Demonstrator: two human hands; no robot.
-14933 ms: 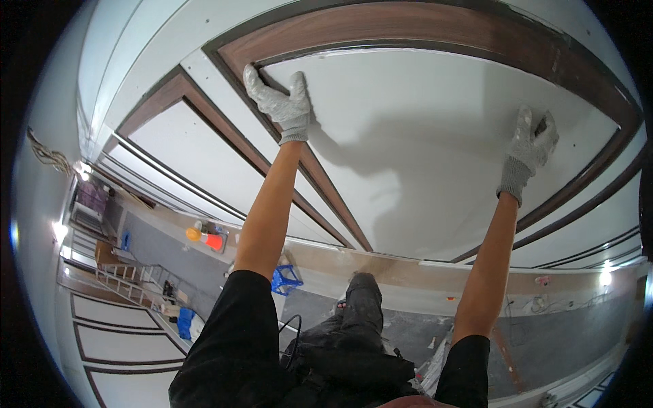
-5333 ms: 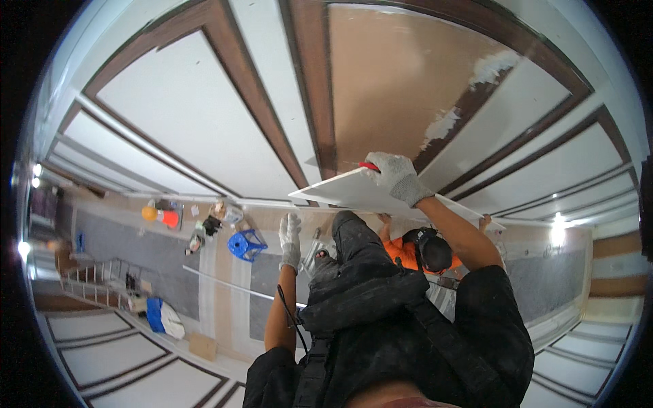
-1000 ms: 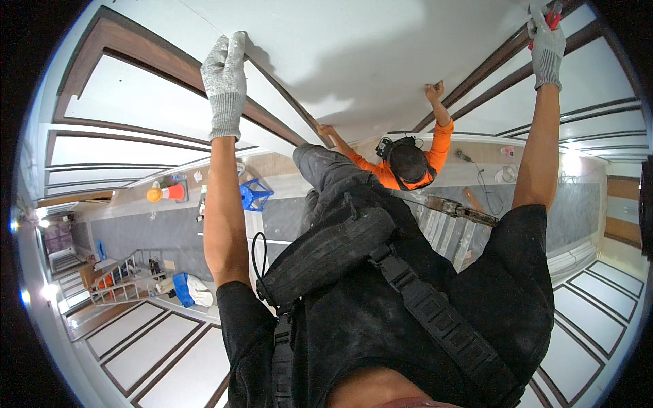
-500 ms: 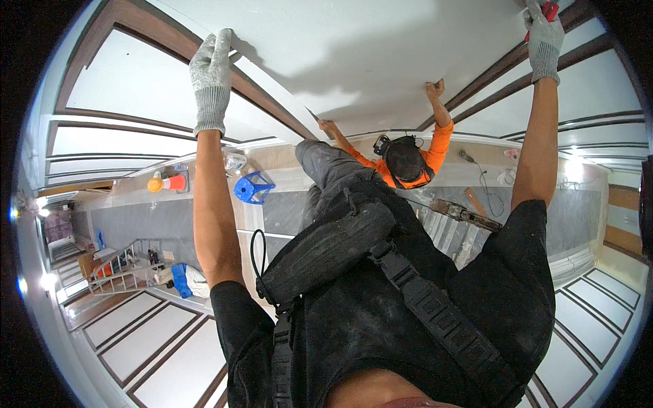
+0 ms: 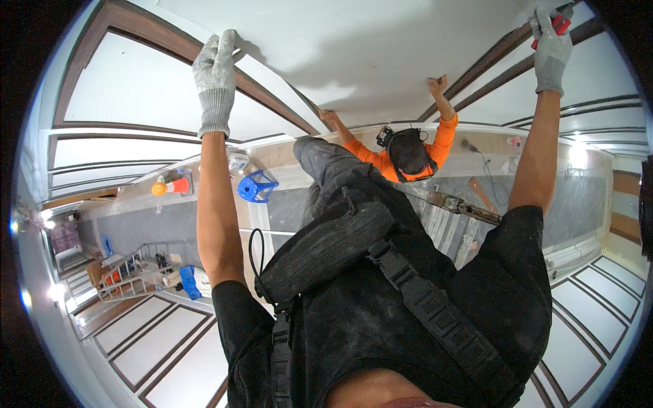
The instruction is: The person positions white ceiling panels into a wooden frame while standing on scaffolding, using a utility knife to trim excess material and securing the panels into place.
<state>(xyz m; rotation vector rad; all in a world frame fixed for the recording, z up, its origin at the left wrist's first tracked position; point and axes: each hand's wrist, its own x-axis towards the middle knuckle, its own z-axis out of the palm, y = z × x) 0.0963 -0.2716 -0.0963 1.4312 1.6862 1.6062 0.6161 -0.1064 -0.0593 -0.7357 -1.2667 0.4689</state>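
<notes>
A large white panel [image 5: 367, 41] stands in front of me, with dark brown frame strips [image 5: 153, 30] running along both sides. My left hand [image 5: 215, 64], in a grey-white knit glove, pinches the panel's left edge at the upper left. My right hand [image 5: 551, 47], gloved alike, is raised by the right edge and closed around a red-handled tool [image 5: 560, 25]; its working end cannot be made out. Lower down, a co-worker in an orange top [image 5: 445, 139] and dark cap has one hand [image 5: 328, 120] at the panel's left edge and the other hand [image 5: 437, 86] against its right side.
A blue stool [image 5: 257, 186] and an orange-and-white cone [image 5: 178, 185] stand on the floor to the left. Farther left lies a metal ladder [image 5: 129, 275] among bags. On the right are a ladder-like metal tool [image 5: 462, 206], a corded tool [image 5: 469, 145] and stacked strips [image 5: 442, 228].
My right hand has shifted slightly right and down with the red-handled tool. The panel's left edge now sits closer to the brown strip, and the co-worker's head has turned.
</notes>
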